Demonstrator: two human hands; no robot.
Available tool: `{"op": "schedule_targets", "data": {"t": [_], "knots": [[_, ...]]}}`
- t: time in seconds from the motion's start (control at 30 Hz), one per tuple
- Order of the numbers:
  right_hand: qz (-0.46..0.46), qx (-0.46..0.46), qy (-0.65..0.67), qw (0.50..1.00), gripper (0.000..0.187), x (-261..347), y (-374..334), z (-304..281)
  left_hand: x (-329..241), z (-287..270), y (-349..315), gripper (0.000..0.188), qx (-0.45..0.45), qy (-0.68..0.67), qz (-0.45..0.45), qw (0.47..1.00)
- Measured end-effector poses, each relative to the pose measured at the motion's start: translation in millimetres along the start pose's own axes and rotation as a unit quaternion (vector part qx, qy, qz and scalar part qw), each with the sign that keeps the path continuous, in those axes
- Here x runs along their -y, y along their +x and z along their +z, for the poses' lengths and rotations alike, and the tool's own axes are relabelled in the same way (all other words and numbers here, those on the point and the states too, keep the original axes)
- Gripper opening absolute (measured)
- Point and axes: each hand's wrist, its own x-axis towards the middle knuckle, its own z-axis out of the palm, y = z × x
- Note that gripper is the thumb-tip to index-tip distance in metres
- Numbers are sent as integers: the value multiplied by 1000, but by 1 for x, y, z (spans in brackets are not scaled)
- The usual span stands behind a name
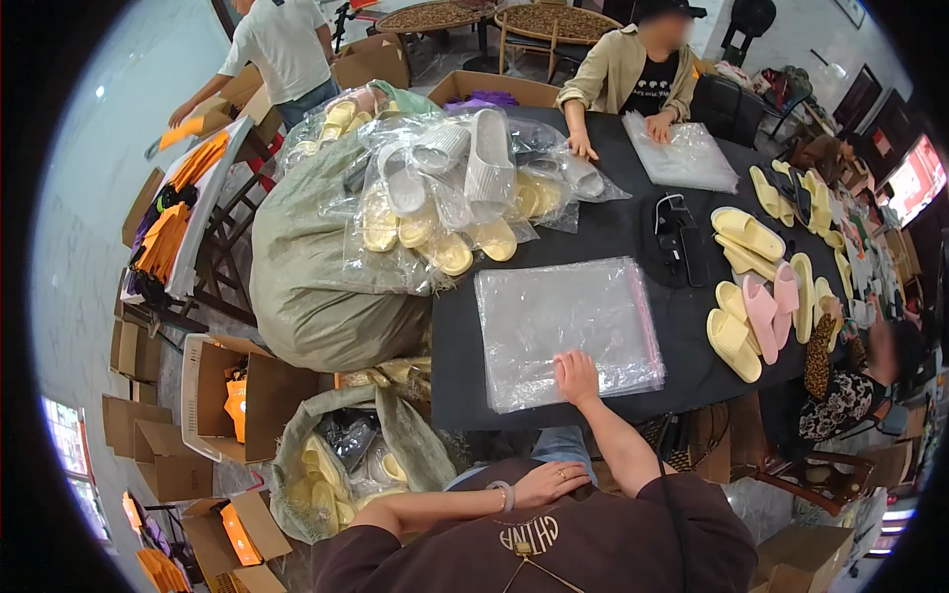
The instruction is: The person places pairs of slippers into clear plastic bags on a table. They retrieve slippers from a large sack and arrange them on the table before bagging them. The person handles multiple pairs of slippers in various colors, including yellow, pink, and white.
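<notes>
My right hand (576,378) rests on the near edge of a stack of clear plastic bags (559,316), which lies flat on the black table (457,371). Its fingers lie on the top bag, slightly bent, and grip nothing. My left hand (552,484) lies across my front at the waist, fingers extended and flat, with a bracelet on the wrist. Beyond the bags is a heap of grey slippers (489,163) and yellow slippers (450,254) in clear bags. Unbagged yellow slippers (733,341) and pink slippers (760,316) lie to the right.
A large green sack (306,267) bulges left of the table; an open sack (297,435) of bagged slippers stands below it. Across the table, a person (633,69) touches another bag stack (682,153). Cardboard boxes (173,460) line the left. A black device (677,242) lies mid-table.
</notes>
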Motion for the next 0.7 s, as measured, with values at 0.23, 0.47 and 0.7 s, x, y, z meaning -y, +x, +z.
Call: {"op": "schedule_targets", "data": {"t": [0.23, 0.47, 0.7], "knots": [[6, -3, 11, 1000, 8, -1, -2, 0, -3, 0, 3, 56, 11, -3, 0, 1000], [2, -10, 7, 1000, 8, -1, -3, 2, -2, 8, 0, 55, 19, -7, 21, 1000], [7, 8, 5, 1000, 10, -1, -3, 2, -2, 11, -4, 55, 14, 8, 29, 999]]}}
